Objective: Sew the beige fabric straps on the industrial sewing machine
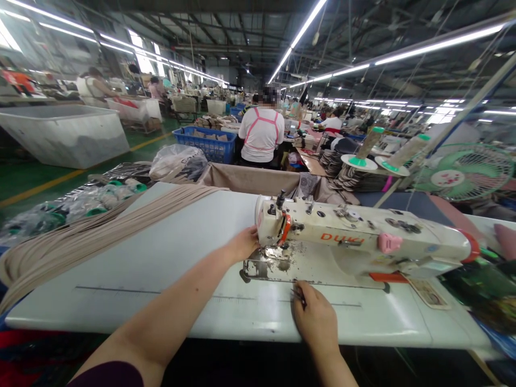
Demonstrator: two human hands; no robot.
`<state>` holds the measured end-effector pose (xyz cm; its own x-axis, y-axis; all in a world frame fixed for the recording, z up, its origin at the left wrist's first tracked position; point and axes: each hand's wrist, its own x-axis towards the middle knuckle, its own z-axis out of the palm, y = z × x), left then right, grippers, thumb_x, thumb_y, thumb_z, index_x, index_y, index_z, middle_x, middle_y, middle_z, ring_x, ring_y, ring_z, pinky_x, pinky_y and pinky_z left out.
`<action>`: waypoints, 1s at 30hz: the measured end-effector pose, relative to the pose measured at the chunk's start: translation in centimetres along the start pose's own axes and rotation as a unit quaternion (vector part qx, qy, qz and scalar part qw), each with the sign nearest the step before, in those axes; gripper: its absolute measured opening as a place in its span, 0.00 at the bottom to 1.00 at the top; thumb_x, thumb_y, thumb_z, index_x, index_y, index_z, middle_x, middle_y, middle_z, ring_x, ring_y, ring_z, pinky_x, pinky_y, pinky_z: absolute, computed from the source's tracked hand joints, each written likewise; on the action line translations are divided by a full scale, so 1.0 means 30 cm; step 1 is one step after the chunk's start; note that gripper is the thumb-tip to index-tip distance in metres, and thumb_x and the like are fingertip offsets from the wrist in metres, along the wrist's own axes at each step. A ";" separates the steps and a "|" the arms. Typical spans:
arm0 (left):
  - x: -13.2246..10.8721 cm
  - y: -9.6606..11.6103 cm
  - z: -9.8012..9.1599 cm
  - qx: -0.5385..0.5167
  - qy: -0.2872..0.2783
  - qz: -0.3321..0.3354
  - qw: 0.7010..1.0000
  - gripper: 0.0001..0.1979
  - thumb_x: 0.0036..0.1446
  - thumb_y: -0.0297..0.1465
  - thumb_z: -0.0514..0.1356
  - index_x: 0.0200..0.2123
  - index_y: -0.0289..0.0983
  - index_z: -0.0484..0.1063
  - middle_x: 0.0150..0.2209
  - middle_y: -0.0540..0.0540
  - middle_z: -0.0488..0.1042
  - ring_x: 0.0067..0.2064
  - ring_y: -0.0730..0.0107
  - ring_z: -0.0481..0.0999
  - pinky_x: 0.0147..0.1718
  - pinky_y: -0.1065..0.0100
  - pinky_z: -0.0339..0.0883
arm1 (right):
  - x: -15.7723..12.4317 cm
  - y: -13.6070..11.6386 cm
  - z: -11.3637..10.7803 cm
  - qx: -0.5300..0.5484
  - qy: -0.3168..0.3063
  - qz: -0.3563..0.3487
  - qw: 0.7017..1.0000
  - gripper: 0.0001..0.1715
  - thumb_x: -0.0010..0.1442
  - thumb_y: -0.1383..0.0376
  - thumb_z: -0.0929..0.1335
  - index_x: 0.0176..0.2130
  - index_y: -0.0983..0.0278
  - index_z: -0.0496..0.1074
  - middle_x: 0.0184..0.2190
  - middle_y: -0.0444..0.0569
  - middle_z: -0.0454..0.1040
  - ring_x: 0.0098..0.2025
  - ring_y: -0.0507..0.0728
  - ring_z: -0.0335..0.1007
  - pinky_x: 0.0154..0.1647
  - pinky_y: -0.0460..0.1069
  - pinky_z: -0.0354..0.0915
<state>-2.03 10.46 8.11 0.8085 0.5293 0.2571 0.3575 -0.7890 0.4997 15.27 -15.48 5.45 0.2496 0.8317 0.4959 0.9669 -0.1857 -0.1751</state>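
A white sewing machine (pixel 334 231) with orange lettering stands on the pale table (pixel 193 252). My left hand (pixel 244 244) reaches to the left end of its head, close to the needle area and the metal needle plate (pixel 276 252). Its fingertips are partly hidden by the machine head, so I cannot make out anything in them. Near the front edge of the machine bed, my right hand (pixel 316 314) rests on the table with curled fingers. They close around a small dark metal tool with thin tips (pixel 297 293), which looks like thread snips.
Long beige fabric strips (pixel 100 231) lie across the table's left side. Behind the machine stand thread cones (pixel 365 148) and a green fan (pixel 463 172). A beige cloth-lined bin (pixel 250 180) adjoins the far edge. A co-worker (pixel 261 131) sits beyond, beside a blue crate (pixel 207 142).
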 end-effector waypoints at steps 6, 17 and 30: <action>-0.054 -0.022 -0.047 0.022 -0.024 0.005 0.999 0.11 0.66 0.36 0.61 0.46 0.40 0.80 0.50 0.41 0.78 0.54 0.56 0.73 0.59 0.55 0.66 | 0.010 -0.013 -0.021 -0.004 0.001 -0.006 1.000 0.18 0.59 0.70 0.64 0.48 0.63 0.75 0.36 0.49 0.81 0.36 0.59 0.76 0.38 0.50 0.67; -0.115 0.031 -0.034 -0.004 -0.007 -0.074 0.997 0.05 0.61 0.29 0.64 0.32 0.39 0.80 0.39 0.48 0.77 0.42 0.65 0.76 0.44 0.66 0.70 | 0.008 -0.017 -0.017 0.006 0.000 0.000 1.000 0.17 0.59 0.70 0.64 0.47 0.63 0.75 0.37 0.49 0.81 0.36 0.59 0.76 0.39 0.50 0.67; -0.208 0.168 0.022 -0.032 0.032 -0.144 0.989 0.03 0.61 0.26 0.62 0.37 0.38 0.76 0.41 0.46 0.73 0.39 0.68 0.76 0.41 0.68 0.72 | 0.017 -0.032 -0.031 0.010 -0.005 0.008 1.000 0.17 0.58 0.70 0.63 0.45 0.62 0.75 0.35 0.49 0.81 0.35 0.58 0.75 0.37 0.50 0.66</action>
<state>-4.97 2.99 8.47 0.6451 0.7497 0.1474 0.5370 -0.5822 0.6105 14.52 -15.36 6.66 0.2643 0.8344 0.4837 0.9615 -0.1888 -0.1996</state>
